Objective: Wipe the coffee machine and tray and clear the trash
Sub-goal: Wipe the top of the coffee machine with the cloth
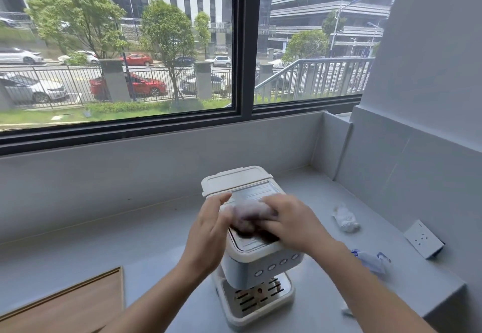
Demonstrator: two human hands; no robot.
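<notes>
A small white coffee machine point(257, 262) stands on the grey counter, its metal top plate and white tank lid point(234, 180) facing me. Both hands rest on its top. My right hand point(292, 221) presses a crumpled white wipe point(247, 214), stained dark underneath, against the metal plate. My left hand point(211, 225) touches the wipe's left side with bent fingers. Below the row of buttons sits the slotted drip tray point(257, 298), with brownish marks on its grille.
A crumpled white tissue point(345, 219) lies on the counter to the right, and a blue-and-white wrapper point(371, 259) nearer the counter's right edge. A wall socket point(422, 240) sits on the right wall. A wooden board point(70, 304) lies at bottom left. The window ledge runs behind.
</notes>
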